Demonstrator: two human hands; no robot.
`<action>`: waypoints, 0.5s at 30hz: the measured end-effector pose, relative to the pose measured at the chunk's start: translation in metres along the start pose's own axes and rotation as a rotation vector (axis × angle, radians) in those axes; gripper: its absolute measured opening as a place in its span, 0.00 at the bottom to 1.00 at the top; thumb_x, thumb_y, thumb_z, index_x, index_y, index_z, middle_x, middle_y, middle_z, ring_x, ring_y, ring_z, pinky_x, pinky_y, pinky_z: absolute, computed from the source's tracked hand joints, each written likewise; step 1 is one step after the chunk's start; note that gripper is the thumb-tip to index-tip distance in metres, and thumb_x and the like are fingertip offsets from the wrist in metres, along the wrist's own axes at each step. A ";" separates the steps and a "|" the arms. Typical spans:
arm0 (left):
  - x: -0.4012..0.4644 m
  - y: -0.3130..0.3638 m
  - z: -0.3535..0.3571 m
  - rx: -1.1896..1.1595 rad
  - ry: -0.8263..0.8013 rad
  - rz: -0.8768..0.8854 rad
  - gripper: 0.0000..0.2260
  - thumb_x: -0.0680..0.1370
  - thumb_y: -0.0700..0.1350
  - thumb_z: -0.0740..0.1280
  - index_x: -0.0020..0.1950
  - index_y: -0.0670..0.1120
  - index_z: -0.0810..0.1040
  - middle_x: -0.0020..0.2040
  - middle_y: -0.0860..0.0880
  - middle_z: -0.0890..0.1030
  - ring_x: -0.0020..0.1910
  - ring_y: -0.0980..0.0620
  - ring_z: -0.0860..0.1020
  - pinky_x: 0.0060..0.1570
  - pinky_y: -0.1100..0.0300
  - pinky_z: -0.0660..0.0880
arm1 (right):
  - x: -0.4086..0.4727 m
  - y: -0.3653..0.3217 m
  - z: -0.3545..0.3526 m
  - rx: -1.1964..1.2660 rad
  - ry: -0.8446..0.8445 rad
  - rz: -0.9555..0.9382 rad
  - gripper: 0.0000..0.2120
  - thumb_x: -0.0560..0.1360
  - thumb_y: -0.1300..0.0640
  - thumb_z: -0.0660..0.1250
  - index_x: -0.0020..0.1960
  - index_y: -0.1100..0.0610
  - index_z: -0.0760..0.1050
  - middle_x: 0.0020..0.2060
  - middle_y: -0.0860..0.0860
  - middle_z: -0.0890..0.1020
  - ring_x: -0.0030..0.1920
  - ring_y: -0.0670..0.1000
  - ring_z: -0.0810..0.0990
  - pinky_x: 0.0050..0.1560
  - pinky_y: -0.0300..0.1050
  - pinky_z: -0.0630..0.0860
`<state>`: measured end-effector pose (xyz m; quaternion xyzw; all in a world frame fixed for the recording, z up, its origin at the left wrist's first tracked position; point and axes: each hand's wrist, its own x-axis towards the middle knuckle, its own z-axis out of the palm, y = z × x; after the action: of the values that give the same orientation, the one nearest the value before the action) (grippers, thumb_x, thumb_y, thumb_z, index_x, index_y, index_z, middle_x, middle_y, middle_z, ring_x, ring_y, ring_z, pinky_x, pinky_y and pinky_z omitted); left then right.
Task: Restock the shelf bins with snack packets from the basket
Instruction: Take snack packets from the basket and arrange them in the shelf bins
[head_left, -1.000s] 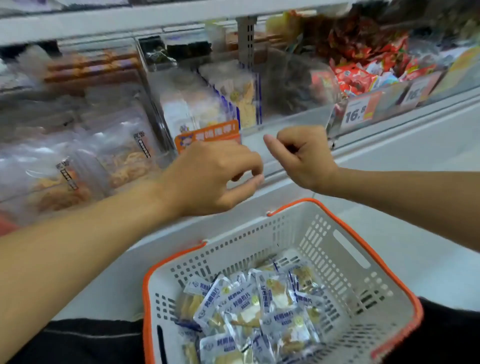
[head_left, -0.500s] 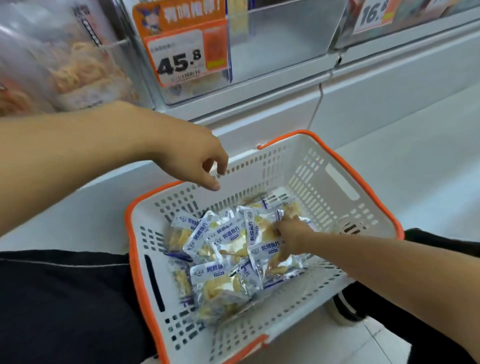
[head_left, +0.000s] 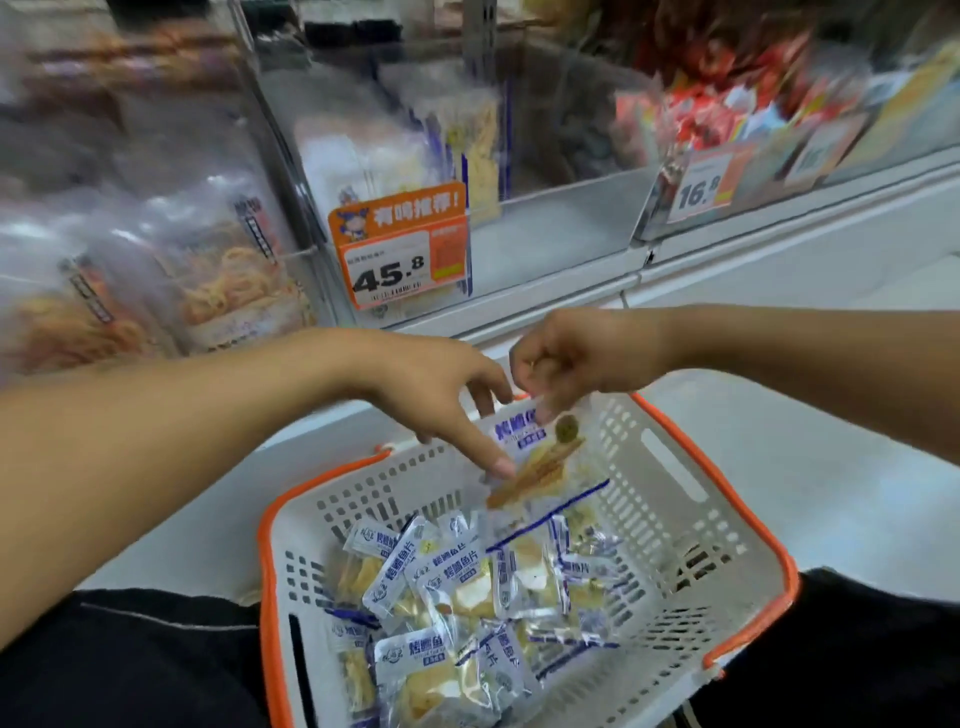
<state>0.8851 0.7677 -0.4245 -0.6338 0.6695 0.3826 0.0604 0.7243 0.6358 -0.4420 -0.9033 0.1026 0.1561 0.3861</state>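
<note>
A white basket with an orange rim (head_left: 670, 467) stands in front of me and holds several blue-and-white snack packets (head_left: 457, 587). My right hand (head_left: 576, 358) pinches the top edge of one clear snack packet (head_left: 540, 462) and holds it up above the basket. My left hand (head_left: 441, 395) reaches to the same packet with fingers straight, and its fingertip touches the packet's face. Behind the hands stands a clear shelf bin (head_left: 561, 218) with an orange 45.8 price tag (head_left: 402, 249) and similar packets stacked inside.
To the left, clear bags of dried snacks (head_left: 171, 270) fill the neighbouring bin. A bin of red packets (head_left: 727, 114) with a 16.8 tag (head_left: 698, 189) sits at the right. A white shelf ledge (head_left: 753, 260) runs below the bins. My dark-clothed legs flank the basket.
My right hand has come up out of the basket with one packet pinched. My left hand has moved right to touch that packet. The view has tilted back up toward the shelf.
</note>
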 end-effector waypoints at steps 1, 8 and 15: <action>-0.002 0.005 -0.004 -0.175 0.051 0.049 0.25 0.71 0.58 0.75 0.61 0.45 0.76 0.54 0.51 0.83 0.46 0.53 0.83 0.42 0.57 0.81 | -0.010 -0.023 -0.025 0.058 0.139 -0.041 0.10 0.71 0.65 0.76 0.41 0.58 0.74 0.29 0.51 0.78 0.30 0.47 0.74 0.33 0.37 0.71; -0.020 0.043 -0.046 -0.736 0.915 0.185 0.03 0.77 0.42 0.72 0.47 0.47 0.79 0.41 0.45 0.85 0.32 0.51 0.84 0.26 0.58 0.78 | -0.045 -0.072 -0.137 0.147 0.422 -0.087 0.10 0.68 0.56 0.75 0.48 0.55 0.82 0.44 0.58 0.85 0.45 0.59 0.84 0.44 0.53 0.83; -0.051 0.009 -0.071 -0.354 1.573 0.065 0.14 0.76 0.49 0.72 0.61 0.54 0.76 0.51 0.59 0.81 0.41 0.59 0.80 0.42 0.63 0.77 | -0.030 -0.079 -0.184 -0.222 0.857 -0.117 0.09 0.72 0.59 0.76 0.46 0.64 0.82 0.37 0.57 0.84 0.33 0.47 0.82 0.36 0.42 0.82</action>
<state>0.9157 0.7655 -0.3424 -0.6978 0.4636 -0.0734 -0.5411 0.7583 0.5575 -0.2585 -0.9267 0.1849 -0.2444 0.2175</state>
